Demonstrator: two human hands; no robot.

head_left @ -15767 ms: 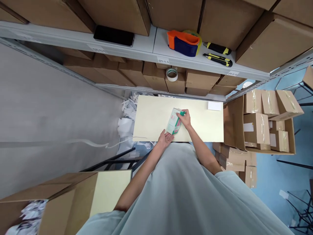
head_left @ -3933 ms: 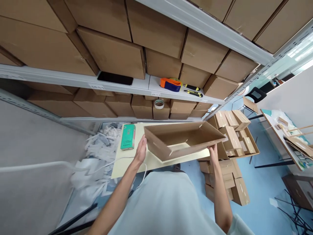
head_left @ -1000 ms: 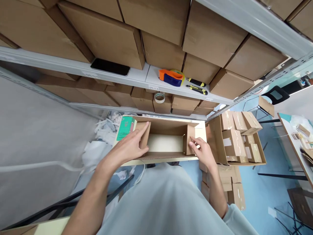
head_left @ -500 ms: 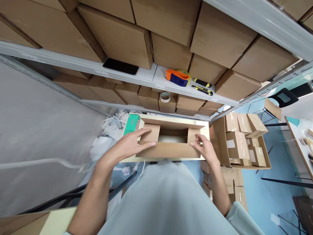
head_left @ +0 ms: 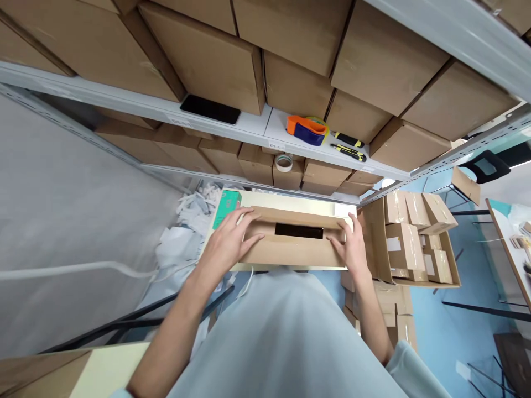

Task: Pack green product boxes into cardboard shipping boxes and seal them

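On the pale worktop [head_left: 286, 201] lies a brown carton [head_left: 290, 252], the left hand [head_left: 227, 241] and right hand [head_left: 352, 242] grasping its ends, fingers and thumbs spanning its long flaps [head_left: 298, 218], seemingly to steady both evenly; a green box [head_left: 227, 206] sits aside, probably leaving them room.

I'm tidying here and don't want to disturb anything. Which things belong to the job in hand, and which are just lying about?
In the job:
carton, with the left hand and right hand on it
table
green box, probably

Apparently lying about:
phone
dispenser
cutters
tape roll
scraps
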